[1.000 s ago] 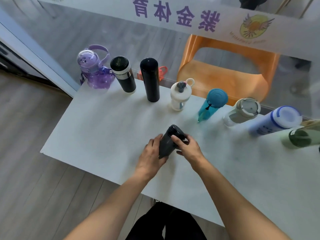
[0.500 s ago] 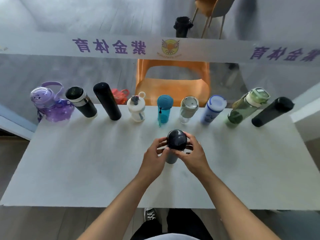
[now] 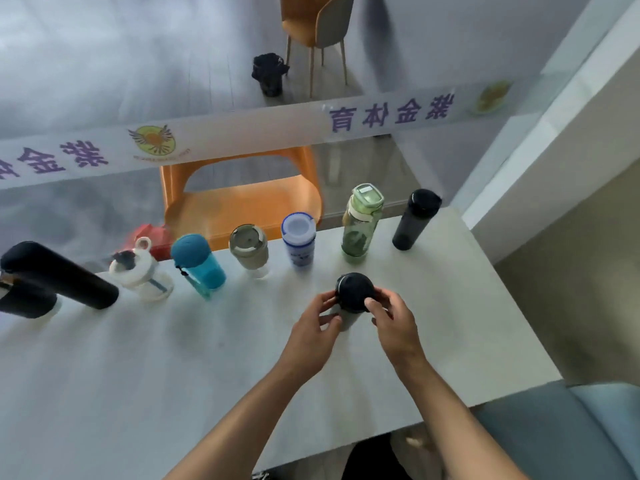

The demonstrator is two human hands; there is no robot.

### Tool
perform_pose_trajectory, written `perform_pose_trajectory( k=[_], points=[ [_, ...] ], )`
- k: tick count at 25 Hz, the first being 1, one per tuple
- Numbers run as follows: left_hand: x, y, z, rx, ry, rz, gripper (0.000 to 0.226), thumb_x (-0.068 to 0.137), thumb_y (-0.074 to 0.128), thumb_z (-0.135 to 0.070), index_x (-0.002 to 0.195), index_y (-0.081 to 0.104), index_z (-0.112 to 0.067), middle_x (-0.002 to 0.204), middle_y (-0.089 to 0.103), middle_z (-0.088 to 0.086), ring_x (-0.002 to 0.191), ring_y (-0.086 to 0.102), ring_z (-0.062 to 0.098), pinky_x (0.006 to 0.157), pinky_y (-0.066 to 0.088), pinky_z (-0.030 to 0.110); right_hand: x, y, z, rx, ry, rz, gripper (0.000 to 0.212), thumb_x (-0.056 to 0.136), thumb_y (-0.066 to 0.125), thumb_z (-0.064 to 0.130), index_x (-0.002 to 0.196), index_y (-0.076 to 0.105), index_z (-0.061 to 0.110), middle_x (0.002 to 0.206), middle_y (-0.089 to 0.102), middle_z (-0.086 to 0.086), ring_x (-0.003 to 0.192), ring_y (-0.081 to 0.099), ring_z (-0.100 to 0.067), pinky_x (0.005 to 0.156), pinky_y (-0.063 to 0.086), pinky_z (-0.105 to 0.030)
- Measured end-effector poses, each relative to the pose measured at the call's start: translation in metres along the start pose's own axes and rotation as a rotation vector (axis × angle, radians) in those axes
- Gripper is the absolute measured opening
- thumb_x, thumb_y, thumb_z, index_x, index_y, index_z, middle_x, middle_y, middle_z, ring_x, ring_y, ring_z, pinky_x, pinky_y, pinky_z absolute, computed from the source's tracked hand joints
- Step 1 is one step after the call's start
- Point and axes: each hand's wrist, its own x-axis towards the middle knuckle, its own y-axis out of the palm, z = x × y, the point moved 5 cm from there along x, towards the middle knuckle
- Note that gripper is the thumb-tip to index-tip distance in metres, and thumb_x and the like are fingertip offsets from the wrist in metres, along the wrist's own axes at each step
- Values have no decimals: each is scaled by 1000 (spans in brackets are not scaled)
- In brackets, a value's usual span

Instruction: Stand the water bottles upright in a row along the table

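Your left hand (image 3: 313, 327) and right hand (image 3: 394, 323) covered most of the grey bottle (image 3: 346, 318) you held, so only its dark cap and a strip of its body showed, and its base was hidden. At the left edge, the frame cut off a black flask (image 3: 24, 301), whose lid you could not see. The tall black bottle (image 3: 59, 275) beside it was smeared by blur. The red thing (image 3: 154, 239) behind the white bottle (image 3: 138, 271) was too hidden to identify.
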Motion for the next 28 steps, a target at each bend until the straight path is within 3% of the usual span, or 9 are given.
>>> perform_pose_trajectory(
  k=[4, 9, 15, 18, 24, 28],
  points=[
    [42, 94, -35, 65, -20, 67, 46, 97, 51, -16, 138, 42, -34, 136, 55, -17, 115, 61, 4, 92, 51, 23, 55, -91, -5, -23, 20, -84, 22, 93, 65, 28, 114, 65, 23, 107, 71, 9, 105, 66, -10, 92, 55, -34],
    [104, 171, -85, 149, -1, 98, 54, 95, 50, -13, 142, 37, -35, 124, 55, -19, 110, 61, 4, 95, 51, 30, 124, -172, -1, -16, 26, -144, 13, 91, 67, 33, 104, 65, 33, 101, 70, 11, 101, 68, -15, 93, 58, -46],
    [189, 225, -130, 235, 3, 105, 58, 93, 51, -11, 146, 33, -25, 144, 51, -3, 115, 61, 18, 103, 46, 35, 220, -225, 22, -39, -25, -183, 19, 88, 67, 37, 106, 67, 29, 97, 71, 10, 98, 70, -16, 92, 57, -48],
    [218, 235, -142, 257, -18, 95, 58, 93, 52, -14, 146, 33, -26, 147, 49, -1, 116, 60, 19, 103, 45, 35, 252, -236, 34, -71, -53, -202, 22, 90, 66, 33, 108, 70, 20, 97, 73, 3, 96, 70, -19, 93, 56, -46],
    [237, 239, -146, 272, -38, 116, 64, 93, 53, -17, 149, 26, -31, 155, 40, -3, 129, 52, 24, 110, 39, 41, 271, -238, 46, -141, -144, -171, 30, 95, 61, 28, 121, 68, 14, 110, 72, -1, 97, 64, -10, 88, 49, -25],
    [230, 237, -148, 377, 3, 113, 68, 94, 53, -19, 152, 21, -30, 155, 40, 0, 134, 47, 23, 111, 38, 38, 266, -238, 50, -173, -162, -198, 31, 97, 57, 28, 124, 65, 14, 115, 71, -4, 98, 61, -11, 89, 48, -26]
  ],
)
